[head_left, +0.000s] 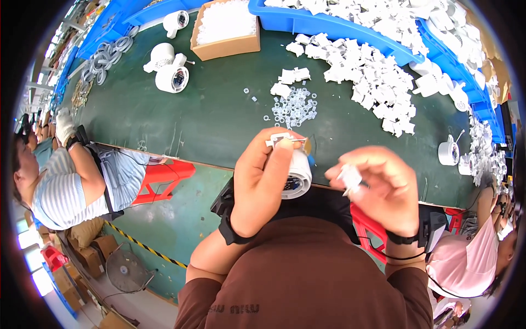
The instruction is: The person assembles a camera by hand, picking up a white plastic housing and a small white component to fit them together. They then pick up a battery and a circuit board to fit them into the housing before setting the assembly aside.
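The left hand [266,181] is wrapped round a white cylindrical housing [296,175], fingers clamped on it above the near edge of the green table [208,115]; its long axis runs down toward the lap. Just to its right, not touching, the right hand [383,186] pinches a small white plastic piece [350,178] between closed fingertips (blurred, so its shape is unclear); the right hand is the nearer to that piece.

A broad stretch of the dark green desk [181,118] is left bare to the left of the small heap of clear plastic rings [295,107]. Beyond that stretch, passage is blocked by two round white plastic housings [167,68] and an open cardboard box of white parts [224,27]. To the right of the rings, the way is barred by a wide pile of white plastic clips [372,79], and behind it by long blue plastic trays [329,24]. A few loose rings are scattered just left of the heap.
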Demonstrator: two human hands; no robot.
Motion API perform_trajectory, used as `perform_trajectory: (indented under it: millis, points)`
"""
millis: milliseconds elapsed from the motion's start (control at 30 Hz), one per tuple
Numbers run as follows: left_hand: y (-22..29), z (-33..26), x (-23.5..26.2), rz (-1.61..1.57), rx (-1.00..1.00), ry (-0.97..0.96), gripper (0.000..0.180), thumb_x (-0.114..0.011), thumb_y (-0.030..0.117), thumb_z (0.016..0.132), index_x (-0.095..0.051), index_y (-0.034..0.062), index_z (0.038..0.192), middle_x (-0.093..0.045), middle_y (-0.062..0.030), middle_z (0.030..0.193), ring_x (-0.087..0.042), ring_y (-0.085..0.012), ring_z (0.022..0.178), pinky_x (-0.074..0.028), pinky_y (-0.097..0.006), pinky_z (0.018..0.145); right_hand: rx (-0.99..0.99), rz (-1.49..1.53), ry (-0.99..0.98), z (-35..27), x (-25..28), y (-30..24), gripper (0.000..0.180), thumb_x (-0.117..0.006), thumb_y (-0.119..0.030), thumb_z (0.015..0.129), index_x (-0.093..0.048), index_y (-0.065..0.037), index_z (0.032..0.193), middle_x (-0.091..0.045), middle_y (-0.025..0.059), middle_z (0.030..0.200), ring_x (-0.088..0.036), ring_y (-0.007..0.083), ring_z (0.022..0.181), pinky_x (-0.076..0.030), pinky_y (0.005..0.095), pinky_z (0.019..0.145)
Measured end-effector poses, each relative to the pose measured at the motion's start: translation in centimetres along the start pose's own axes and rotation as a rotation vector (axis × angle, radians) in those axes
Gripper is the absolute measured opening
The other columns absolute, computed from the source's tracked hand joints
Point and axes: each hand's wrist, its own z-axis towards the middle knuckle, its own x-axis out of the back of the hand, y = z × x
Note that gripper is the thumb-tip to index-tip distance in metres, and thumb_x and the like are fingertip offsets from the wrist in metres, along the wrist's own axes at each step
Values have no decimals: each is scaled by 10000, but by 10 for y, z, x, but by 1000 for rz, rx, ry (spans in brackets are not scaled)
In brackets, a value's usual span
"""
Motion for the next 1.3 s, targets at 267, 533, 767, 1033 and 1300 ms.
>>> perform_trajectory:
  millis: [267, 533, 767, 1033, 1300]
  points:
    - [-21, 2, -6, 697, -373, -10, 138, -600, 81, 970, -675, 39, 1078, -696, -99, 1005, -589, -285, 894, -460, -391, 841, 76, -137, 106, 14, -21, 44, 356, -616, 65, 961, -594, 48, 1316, -684, 119, 1238, -665, 173, 1138, -512, 316, 993]
    - [-31, 6, -3, 782, -436, -83, 230, -540, 73, 988, -651, 30, 1185, -691, -120, 1083, -582, -307, 945, -452, -402, 871, 66, -134, 179, 17, -21, 54, 312, -627, 92, 945, -604, 44, 1252, -688, 107, 1176, -671, 152, 1095, -527, 305, 968]
    - [-35, 6, -2, 795, -537, -107, 301, -458, 86, 971, -626, 0, 1205, -677, -141, 1113, -575, -332, 959, -439, -421, 891, 120, -195, 297, 17, -28, 64, 293, -723, 43, 906, -661, 19, 1191, -712, 78, 1085, -664, 118, 1003, -533, 282, 904]
    - [-49, 4, -1, 877, -628, -107, 368, -450, 236, 968, -611, -5, 1195, -664, -146, 1109, -554, -337, 927, -424, -435, 858, 258, -392, 375, 7, -35, 82, 326, -689, 108, 906, -645, 21, 1217, -672, 52, 1061, -644, 134, 999, -512, 287, 909]
    - [-43, 7, -4, 892, -625, -135, 327, -522, 208, 941, -605, 12, 1190, -658, -135, 1083, -555, -327, 930, -428, -431, 853, 238, -239, 503, 10, -42, 87, 249, -723, 64, 885, -679, 12, 1124, -684, 102, 1008, -646, 187, 911, -519, 298, 812]
